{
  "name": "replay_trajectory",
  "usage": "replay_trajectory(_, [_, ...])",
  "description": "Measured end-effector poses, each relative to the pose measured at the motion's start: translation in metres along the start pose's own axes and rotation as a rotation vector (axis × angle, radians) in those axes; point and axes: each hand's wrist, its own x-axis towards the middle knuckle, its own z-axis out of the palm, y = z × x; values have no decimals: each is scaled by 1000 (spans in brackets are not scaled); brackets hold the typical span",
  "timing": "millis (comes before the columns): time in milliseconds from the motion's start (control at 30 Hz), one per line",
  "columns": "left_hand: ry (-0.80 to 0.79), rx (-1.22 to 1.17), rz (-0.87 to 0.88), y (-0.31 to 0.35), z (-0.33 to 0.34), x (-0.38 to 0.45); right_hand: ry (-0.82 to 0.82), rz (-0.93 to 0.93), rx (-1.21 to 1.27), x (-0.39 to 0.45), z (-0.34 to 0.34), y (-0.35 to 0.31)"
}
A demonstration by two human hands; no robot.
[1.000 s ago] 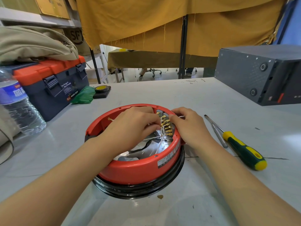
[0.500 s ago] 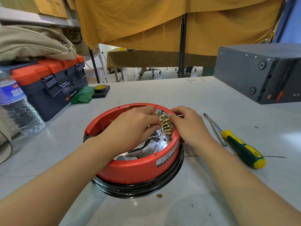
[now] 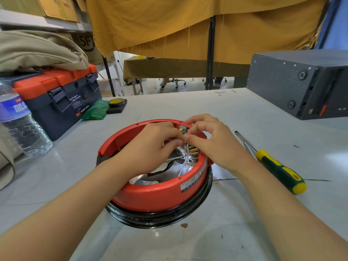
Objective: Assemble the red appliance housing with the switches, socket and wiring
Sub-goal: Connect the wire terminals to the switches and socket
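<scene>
Tabletop housing (image 3: 160, 194), wiring (image 3: 185, 152) between fingers (image 3: 190, 137)

Glossy red plastic housing (image 3: 154, 196), brass-coloured metal terminals (image 3: 194, 150), matt grey table (image 3: 188, 108)

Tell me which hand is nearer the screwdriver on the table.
Right. The right hand works at the red housing rim beside the screwdriver; the left hand is farther across the housing.

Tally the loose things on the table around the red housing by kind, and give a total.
Screwdrivers: 1, the yellow-green screwdriver
Toolboxes: 1, the orange-lidded toolbox
Water bottles: 1, the water bottle
Tape rolls: 1, the yellow-centred tape roll
Green bags: 1, the green bag
Grey cases: 1, the grey case
Total: 6
</scene>
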Motion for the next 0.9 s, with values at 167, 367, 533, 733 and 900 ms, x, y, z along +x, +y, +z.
replay_trajectory(167, [76, -32, -18, 2, 0, -1, 0, 49, 82, 0, 3, 0])
replay_trajectory(367, [90, 7, 14, 4, -2, -3, 43, 131, 226, 0, 8, 0])
replay_trajectory(533, [98, 44, 35, 5, -2, -2, 54, 160, 224, 0, 9, 2])
replay_trajectory(733, [83, 111, 60, 3, -1, -2, 49, 167, 213, 1, 9, 2])
replay_trajectory(900, [77, 97, 49, 4, 0, -2, 76, 166, 227, 2, 3, 6])
